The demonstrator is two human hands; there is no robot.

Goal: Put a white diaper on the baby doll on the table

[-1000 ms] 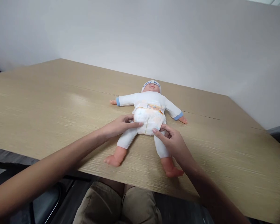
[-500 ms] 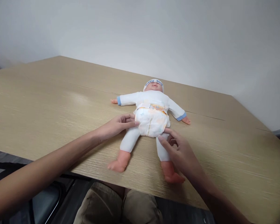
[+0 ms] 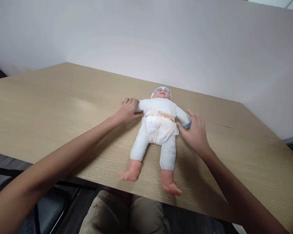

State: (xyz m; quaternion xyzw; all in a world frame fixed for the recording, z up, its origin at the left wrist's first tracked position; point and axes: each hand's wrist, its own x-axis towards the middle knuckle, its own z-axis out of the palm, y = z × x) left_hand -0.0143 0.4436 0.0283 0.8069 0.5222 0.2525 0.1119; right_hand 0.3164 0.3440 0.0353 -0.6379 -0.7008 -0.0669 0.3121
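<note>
A baby doll [image 3: 160,104] in a white suit with blue cuffs lies on its back, its feet toward me. A white diaper [image 3: 158,128] with an orange-and-blue printed waistband is wrapped around its hips. My left hand [image 3: 129,111] is closed around the doll's arm on the left, hiding its cuff and little hand. On the other side, my right hand [image 3: 194,130] grips the doll's other arm near the blue cuff, thumb below and fingers above. Both doll legs rest slightly apart on the table.
The light wood table [image 3: 63,107] extends to both sides, with a thin seam across it. A pale wall [image 3: 146,42] stands behind. Below the front edge are my knees [image 3: 124,214] and a dark-framed chair [image 3: 50,208] at lower left.
Both hands have moved from the diaper's leg edges up to the doll's arms. The doll's arms are drawn in a little, and its legs lie closer together.
</note>
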